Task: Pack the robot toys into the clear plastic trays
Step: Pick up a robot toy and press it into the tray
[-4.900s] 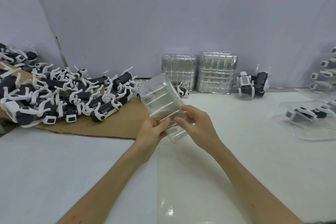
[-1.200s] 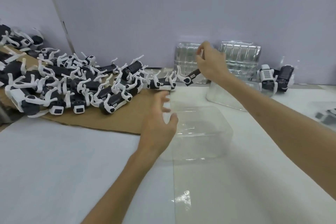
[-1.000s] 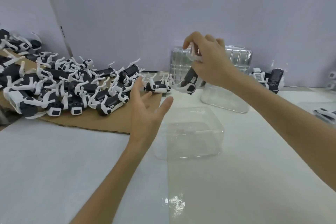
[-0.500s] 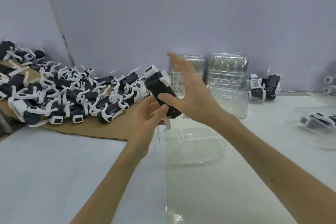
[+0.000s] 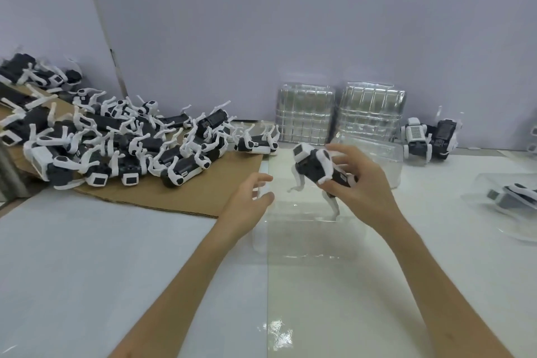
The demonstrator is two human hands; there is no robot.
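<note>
One robot toy [image 5: 312, 167] gripped in our right hand [image 5: 363, 192], directly above tray [image 5: 305, 244]. Legs hang toward tray, body's long axis slants to tray's far-left corner. Our left hand [image 5: 247, 206] relaxed, empty, at tray's left edge. We reckon next move: straight down.

Person, two limbs in view.
- Left hand [image 5: 247, 206]: bare.
- Left forearm [image 5: 180, 285]: bare, slim, cut off by the near edge.
- Right hand [image 5: 366, 192]: bare.
- Right forearm [image 5: 436, 276]: bare, slim, cut off at the near right corner.
</note>
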